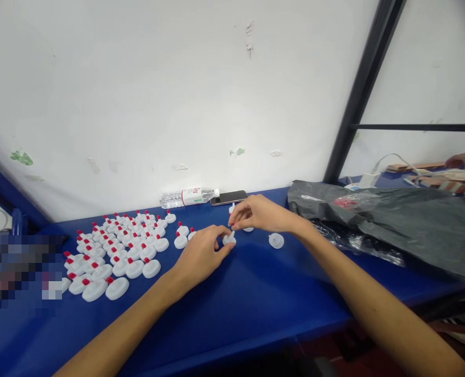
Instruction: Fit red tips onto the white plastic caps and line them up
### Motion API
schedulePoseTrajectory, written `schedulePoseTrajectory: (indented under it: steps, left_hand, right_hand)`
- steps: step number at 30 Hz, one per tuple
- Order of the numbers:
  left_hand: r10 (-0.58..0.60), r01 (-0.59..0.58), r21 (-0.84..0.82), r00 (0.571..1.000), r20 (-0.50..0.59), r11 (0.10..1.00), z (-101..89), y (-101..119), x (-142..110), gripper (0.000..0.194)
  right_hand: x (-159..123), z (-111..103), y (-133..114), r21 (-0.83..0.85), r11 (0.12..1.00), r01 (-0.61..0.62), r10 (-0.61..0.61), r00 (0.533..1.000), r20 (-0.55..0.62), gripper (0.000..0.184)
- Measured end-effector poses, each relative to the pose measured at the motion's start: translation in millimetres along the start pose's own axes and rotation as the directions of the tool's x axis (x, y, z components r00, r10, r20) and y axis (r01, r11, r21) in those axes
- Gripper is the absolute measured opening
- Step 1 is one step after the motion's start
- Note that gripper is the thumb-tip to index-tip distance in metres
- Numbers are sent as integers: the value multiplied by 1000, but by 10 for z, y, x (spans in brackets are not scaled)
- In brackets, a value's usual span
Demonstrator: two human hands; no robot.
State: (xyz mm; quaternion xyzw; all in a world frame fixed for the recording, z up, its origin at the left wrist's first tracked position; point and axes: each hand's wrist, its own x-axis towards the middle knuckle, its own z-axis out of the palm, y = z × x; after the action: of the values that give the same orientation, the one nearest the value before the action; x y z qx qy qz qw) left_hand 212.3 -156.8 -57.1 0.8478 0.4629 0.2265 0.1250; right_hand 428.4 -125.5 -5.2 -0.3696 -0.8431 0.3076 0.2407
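A white plastic nozzle cap [229, 240] stands on the blue table with my left hand [203, 254] closed around its round base. From above, my right hand [258, 213] pinches at the tip of its spout, where a bit of red tip cap [233, 226] shows between the fingers. How far the red piece sits on the spout is hidden. Beside my right hand lies another white nozzle cap [276, 241], with no red tip visible. Behind the right hand, more white pieces are partly covered. Left of my left hand stand a few red-tipped nozzle caps [181, 241].
Many red-tipped nozzle caps [134, 268] crowd the table's left side. A water bottle [189, 197] lies along the wall next to a dark phone [229, 197]. A grey plastic bag [373, 214] covers the right side, near a black metal post [346, 131]. The blue table's [256, 314] front edge runs below.
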Motion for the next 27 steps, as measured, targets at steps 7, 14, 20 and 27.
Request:
schedulePoseTrajectory:
  steps: [7, 14, 20, 27]
  left_hand:
    - [1, -1, -1, 1000, -8, 1000, -10, 3, -3, 27]
    - [-43, 44, 26, 999, -27, 999, -29, 23, -3, 29]
    - [-12, 13, 39, 1000, -19, 999, -29, 6, -4, 27]
    - [-4, 4, 17, 1000, -12, 1000, -33, 10, -8, 25]
  right_hand:
    - [-18, -10, -24, -67, 998, 13, -11, 999, 33, 16]
    - [-40, -14, -41, -31, 1000, 1, 1, 996, 88, 25]
    - [-46, 23, -38, 18, 1000, -19, 16, 991, 134, 29]
    - [-50, 11, -72, 9, 1000, -6, 5, 996, 93, 28]
